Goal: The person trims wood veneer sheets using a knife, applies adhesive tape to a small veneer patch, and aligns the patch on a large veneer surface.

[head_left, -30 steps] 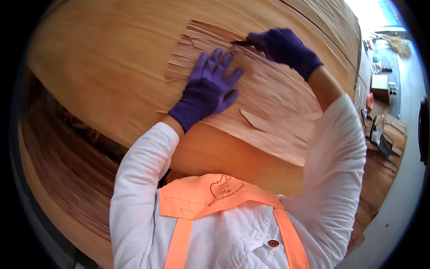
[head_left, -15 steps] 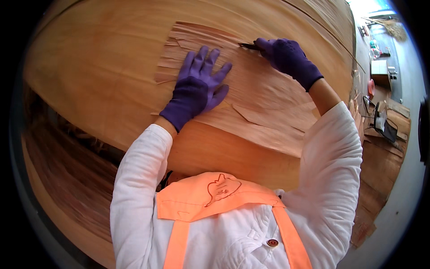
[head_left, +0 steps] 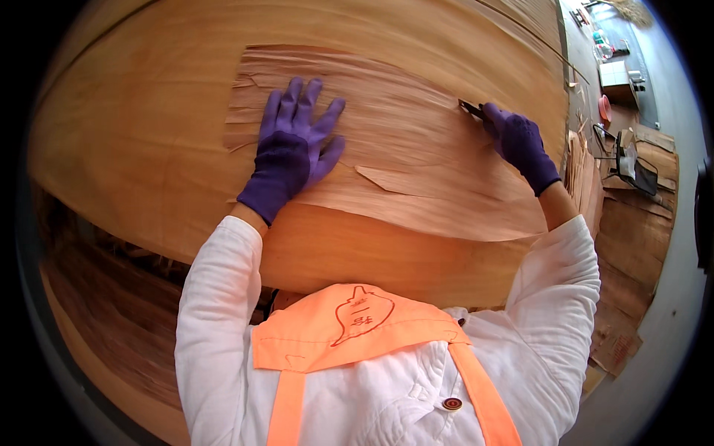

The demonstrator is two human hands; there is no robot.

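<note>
My left hand (head_left: 297, 134), in a purple glove, lies flat with fingers spread on a reddish-brown sheet of wood veneer (head_left: 401, 141). In my gloved right hand (head_left: 517, 141) is a dark knife (head_left: 471, 109), its tip pointing left at the veneer's far edge. The sheet has a ragged, split left end and a long crack with a lifted sliver (head_left: 379, 181) near its middle. Beneath it spreads a larger, yellowish wood sheet (head_left: 149, 134). My fingers hide part of the knife's handle.
Below the sheets at left, a stack of dark veneer (head_left: 111, 320) shows. To the right, beyond the work surface's edge, stand a black-framed object (head_left: 628, 163), a pink basin (head_left: 604, 109) and a box with a white top (head_left: 616, 78). Brown boards (head_left: 632, 253) lie on the floor.
My right hand has moved the knife to the right and nearer along the veneer's far edge. In the picture, my left hand and the sheet's left end sit farther left.
</note>
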